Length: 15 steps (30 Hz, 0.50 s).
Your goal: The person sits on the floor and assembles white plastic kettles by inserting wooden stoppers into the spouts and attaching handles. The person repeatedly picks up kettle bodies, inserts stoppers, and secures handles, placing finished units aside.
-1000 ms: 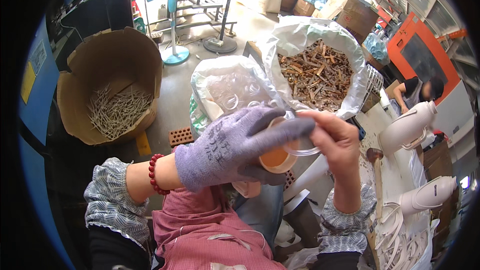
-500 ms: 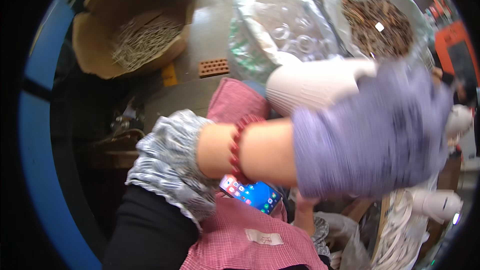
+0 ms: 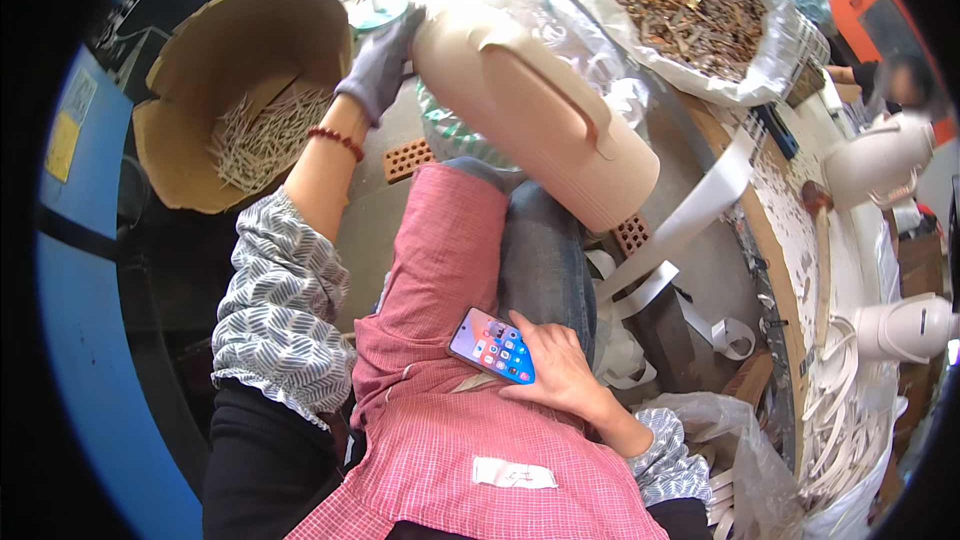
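My left hand [image 3: 385, 68], in a grey-purple glove, grips the upper left end of a beige jug [image 3: 570, 155]. The jug has a long side handle and lies tilted above my knees, its ribbed wide end toward the lower right. Part of the gloved fingers is hidden behind it. My bare right hand [image 3: 555, 370] rests on my lap, fingers and thumb around the right edge of a phone [image 3: 492, 346]. The phone's screen is lit with rows of icons. A red bead bracelet [image 3: 336, 143] circles my left wrist.
A cardboard drum [image 3: 165, 155] with thin pale sticks stands at the left. Beyond the jug is a bag of clear plastic pieces; a white sack [image 3: 735, 90] of brown scraps is at the far right. Beige jugs [image 3: 875, 165] stand along the right-hand bench. White strips [image 3: 690, 210] hang beside my knees.
My left arm has swung from the right across to the far left. The jug has turned so its handle faces up. More of my right hand and the phone now shows.
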Each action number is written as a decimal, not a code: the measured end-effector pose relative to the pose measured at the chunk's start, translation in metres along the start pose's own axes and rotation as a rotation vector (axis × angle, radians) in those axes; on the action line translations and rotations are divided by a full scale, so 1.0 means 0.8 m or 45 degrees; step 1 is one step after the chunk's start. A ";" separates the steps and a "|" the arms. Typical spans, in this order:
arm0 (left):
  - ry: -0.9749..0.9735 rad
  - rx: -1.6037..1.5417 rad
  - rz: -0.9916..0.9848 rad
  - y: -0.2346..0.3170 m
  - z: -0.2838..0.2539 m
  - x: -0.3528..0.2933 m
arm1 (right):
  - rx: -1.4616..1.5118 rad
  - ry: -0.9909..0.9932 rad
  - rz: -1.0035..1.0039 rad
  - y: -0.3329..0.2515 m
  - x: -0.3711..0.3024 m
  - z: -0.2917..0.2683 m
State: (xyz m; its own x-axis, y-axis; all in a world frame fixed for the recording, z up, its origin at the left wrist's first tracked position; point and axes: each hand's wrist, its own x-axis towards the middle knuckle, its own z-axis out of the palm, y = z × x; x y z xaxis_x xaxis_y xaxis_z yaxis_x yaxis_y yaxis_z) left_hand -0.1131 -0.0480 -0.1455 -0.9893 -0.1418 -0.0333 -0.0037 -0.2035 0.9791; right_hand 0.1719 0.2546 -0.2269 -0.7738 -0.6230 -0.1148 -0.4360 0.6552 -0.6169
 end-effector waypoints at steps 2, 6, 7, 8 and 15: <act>-0.269 0.158 -0.339 -0.048 -0.031 -0.002 | 0.105 -0.026 0.041 0.000 -0.005 -0.013; -0.227 0.467 -0.512 -0.055 -0.058 -0.002 | 0.330 0.015 -0.137 -0.013 -0.005 -0.077; -0.260 0.470 -0.441 -0.058 -0.068 0.002 | 0.394 -0.056 -0.188 -0.030 0.003 -0.108; -0.292 0.467 -0.377 -0.057 -0.078 0.003 | 0.457 -0.136 -0.237 -0.046 0.010 -0.140; -0.444 2.104 0.458 0.103 0.015 -0.106 | 0.592 -0.048 -0.905 -0.126 0.048 -0.260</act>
State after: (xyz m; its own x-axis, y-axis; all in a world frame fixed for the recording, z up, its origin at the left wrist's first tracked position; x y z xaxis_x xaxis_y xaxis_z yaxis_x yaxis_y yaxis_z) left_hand -0.0314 -0.0407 -0.0598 -0.9557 0.2919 0.0388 0.2942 0.9517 0.0882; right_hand 0.0908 0.2536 -0.0070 -0.3679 -0.8393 0.4002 -0.5729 -0.1344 -0.8085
